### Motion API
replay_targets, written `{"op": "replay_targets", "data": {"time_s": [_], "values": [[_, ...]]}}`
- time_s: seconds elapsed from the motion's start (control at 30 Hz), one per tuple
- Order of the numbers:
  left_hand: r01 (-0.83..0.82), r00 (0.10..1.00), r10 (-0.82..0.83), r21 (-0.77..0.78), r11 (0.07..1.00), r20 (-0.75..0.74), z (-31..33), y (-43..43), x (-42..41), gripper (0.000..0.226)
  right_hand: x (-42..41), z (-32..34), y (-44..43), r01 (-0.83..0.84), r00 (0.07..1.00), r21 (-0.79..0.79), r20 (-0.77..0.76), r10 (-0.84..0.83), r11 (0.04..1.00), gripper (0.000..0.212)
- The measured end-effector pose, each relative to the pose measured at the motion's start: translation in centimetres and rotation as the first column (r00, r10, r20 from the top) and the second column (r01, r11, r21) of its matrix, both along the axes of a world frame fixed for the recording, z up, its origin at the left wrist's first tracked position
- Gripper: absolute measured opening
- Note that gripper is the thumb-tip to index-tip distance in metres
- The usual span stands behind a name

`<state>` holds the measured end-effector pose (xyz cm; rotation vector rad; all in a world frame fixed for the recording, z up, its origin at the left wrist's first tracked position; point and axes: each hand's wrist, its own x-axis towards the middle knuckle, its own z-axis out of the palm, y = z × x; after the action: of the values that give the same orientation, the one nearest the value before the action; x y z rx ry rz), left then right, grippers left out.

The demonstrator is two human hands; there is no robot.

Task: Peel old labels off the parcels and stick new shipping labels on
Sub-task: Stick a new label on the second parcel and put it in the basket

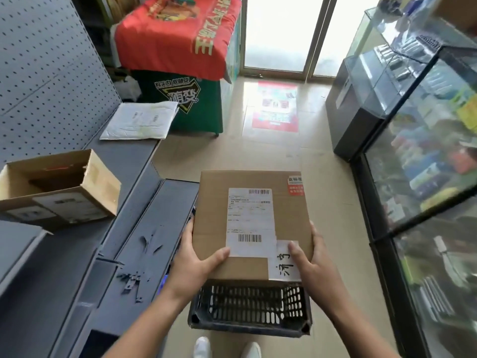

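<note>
Brown cardboard parcel (211,202) is held flat above a black plastic crate (250,303) on the floor, near the middle of the view. The left hand (196,259) grips its near left corner, thumb on top at the edge of the white shipping label (250,220). The right hand (309,257) grips the near right corner, thumb pressing a white handwritten sticker (282,264). A red sticker (295,186) sits at the parcel's far right corner. On the grey shelf (144,202) to the left lie an open cardboard box (59,187) and, farther off, a white padded mailer (140,121)
</note>
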<state>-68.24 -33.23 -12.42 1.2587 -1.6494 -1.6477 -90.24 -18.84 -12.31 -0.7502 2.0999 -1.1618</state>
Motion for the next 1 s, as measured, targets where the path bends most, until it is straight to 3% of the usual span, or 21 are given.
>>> {"op": "replay_targets", "data": {"time_s": [0.4,0.87,1.0], "values": [[0.104,0.974,-0.131,0.152,0.983,0.184,-12.2,-4.7,-3.7,0.122,-3.7,-12.0,-3.8,-0.021,0.993,0.248,0.116,-0.008,0.968,0.077],[0.135,0.897,-0.234,0.272,0.953,0.375,-24.2,-9.0,-8.6,0.118,-7.8,-23.3,-8.6,0.013,0.973,0.399,0.205,-0.103,0.917,0.078],[0.094,0.896,-0.207,0.288,0.953,0.393,-26.2,-9.7,-9.7,0.117,-8.3,-25.0,-9.7,0.018,0.965,0.403,0.232,-0.121,0.915,0.061]]}}
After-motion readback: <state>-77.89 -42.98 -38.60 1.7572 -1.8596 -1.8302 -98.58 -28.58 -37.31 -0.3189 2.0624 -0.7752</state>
